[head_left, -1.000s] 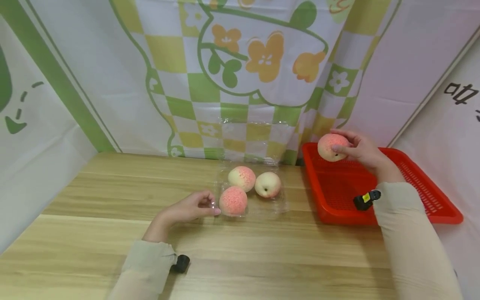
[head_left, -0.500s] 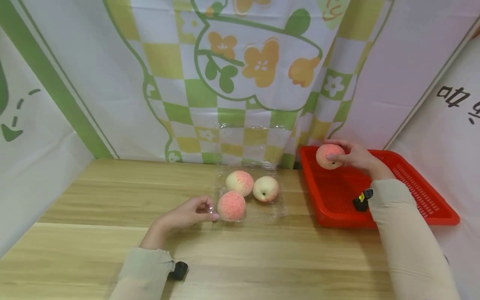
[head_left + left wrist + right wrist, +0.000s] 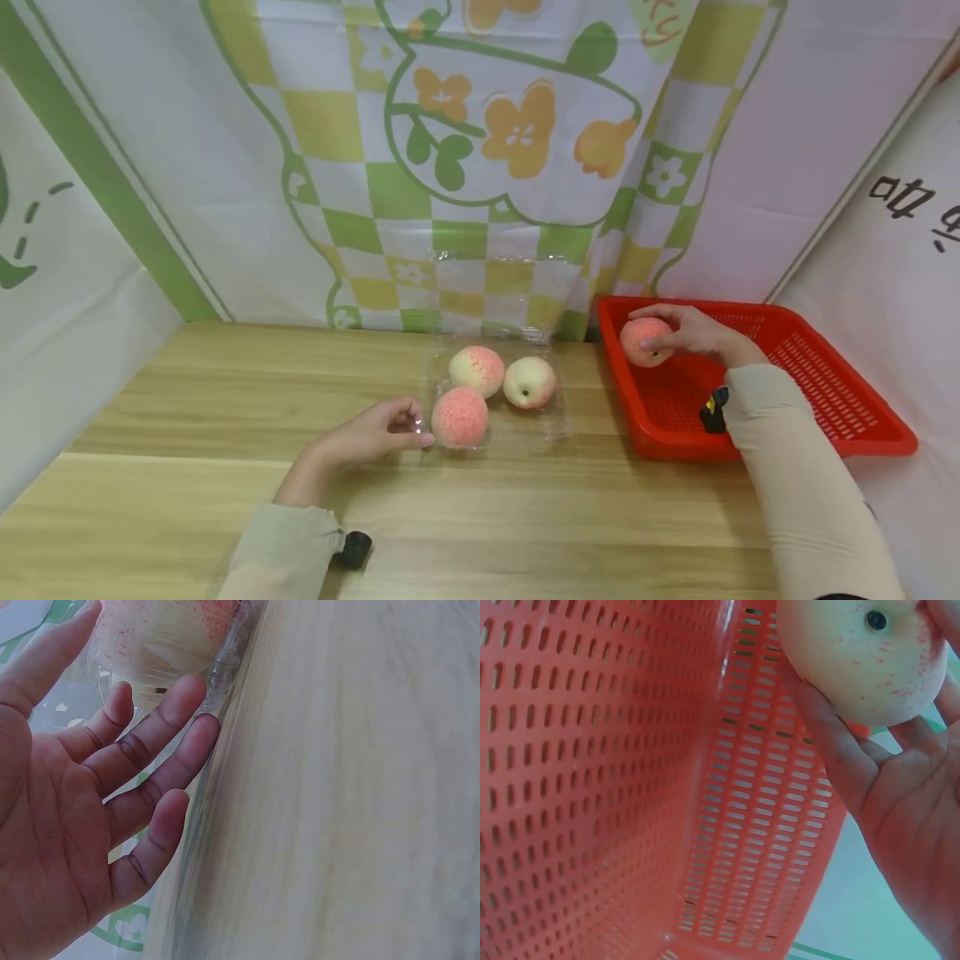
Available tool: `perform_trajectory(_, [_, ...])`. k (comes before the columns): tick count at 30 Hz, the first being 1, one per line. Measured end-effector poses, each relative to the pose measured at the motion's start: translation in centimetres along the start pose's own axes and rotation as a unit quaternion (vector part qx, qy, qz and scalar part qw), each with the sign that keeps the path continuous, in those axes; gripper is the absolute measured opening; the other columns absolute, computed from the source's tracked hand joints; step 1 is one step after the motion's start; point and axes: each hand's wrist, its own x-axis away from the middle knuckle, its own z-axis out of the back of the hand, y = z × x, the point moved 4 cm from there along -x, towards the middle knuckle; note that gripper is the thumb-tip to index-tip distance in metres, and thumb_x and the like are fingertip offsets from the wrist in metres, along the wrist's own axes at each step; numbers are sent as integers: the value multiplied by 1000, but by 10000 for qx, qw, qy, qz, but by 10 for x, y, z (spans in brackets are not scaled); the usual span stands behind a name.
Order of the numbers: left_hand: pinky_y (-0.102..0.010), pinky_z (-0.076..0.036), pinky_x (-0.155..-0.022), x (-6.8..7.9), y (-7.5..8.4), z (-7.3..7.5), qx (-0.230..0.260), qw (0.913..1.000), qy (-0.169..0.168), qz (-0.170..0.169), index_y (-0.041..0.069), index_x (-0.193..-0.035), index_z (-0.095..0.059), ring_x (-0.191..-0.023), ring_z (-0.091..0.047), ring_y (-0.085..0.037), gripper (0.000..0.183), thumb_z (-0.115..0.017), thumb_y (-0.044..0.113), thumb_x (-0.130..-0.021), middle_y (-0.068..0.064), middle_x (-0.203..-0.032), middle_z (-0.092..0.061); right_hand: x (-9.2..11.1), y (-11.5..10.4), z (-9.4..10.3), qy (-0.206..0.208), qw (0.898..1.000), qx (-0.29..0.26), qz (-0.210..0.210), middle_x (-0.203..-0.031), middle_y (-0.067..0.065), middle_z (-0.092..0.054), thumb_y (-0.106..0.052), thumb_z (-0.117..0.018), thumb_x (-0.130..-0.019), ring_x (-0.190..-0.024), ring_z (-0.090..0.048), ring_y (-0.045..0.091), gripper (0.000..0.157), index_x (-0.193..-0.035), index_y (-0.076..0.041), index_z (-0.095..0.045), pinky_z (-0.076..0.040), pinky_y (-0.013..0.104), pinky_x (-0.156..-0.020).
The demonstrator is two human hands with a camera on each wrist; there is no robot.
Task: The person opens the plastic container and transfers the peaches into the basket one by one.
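Observation:
My right hand [image 3: 693,333] grips a pink-and-cream peach [image 3: 647,342] between thumb and fingers at the left end of the red plastic basket [image 3: 633,417]. In the right wrist view, the peach's dark stem pit faces the camera beside the slotted basket wall [image 3: 757,817]. My left hand [image 3: 371,432] is at the left front edge of an open clear plastic clamshell [image 3: 525,429]. Its fingers look loosely bent and spread in the left wrist view, close against the plastic. Inside the clamshell sit a pink peach [image 3: 460,417], a speckled peach [image 3: 477,372] and a pale peach [image 3: 529,382].
The clamshell's clear lid [image 3: 502,292] stands up against the patterned curtain [image 3: 517,200] at the back. A wooden tabletop [image 3: 480,517] stretches in front, and the basket stands on its right side, near the white side wall [image 3: 885,275].
The right hand has lowered the peach a little, from above the basket rim to its left end. My left hand keeps its place by the clamshell. The view has shifted slightly.

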Motion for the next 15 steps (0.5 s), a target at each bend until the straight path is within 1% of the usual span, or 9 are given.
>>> perform_trajectory(2, [-36, -47, -80, 1, -1, -1, -14, 10000, -11, -7, 6, -99, -49, -95, -61, -22, 30, -68, 28, -95, -9, -100, -66, -2, 2, -4, -62, 10000, -23, 45, -138, 20, -54, -18, -73, -90, -110, -52, 22, 57, -141, -4, -51, -48, 30, -88])
perform_trajectory(7, [-35, -47, -79, 2, 0, -1, -40, 10000, 40, 15, 5, -99, -49, -90, -56, -20, 31, -68, 29, -95, -6, -96, -63, -3, 7, -11, -264, 9995, -164, 51, -137, 20, -54, -15, -73, -89, -107, -53, 18, 56, -140, -3, -52, -48, 28, -88])
perform_trajectory(10, [-35, -47, -81, 1, 2, 0, -42, 10000, 64, 26, 5, -99, -49, -91, -57, -20, 30, -68, 28, -95, -6, -95, -62, -5, 8, -15, -382, 9991, -187, 61, -136, 20, -54, -14, -72, -90, -107, -52, 17, 55, -139, -2, -52, -48, 27, -88])
perform_trajectory(15, [-36, -47, -81, 2, 4, 1, -43, 9999, 102, 40, 5, -99, -49, -90, -57, -20, 29, -68, 27, -95, -6, -95, -61, -8, 8, -21, -576, 9983, -67, 25, -134, 22, -55, -16, -70, -92, -110, -52, 24, 55, -139, 1, -50, -47, 29, -89])
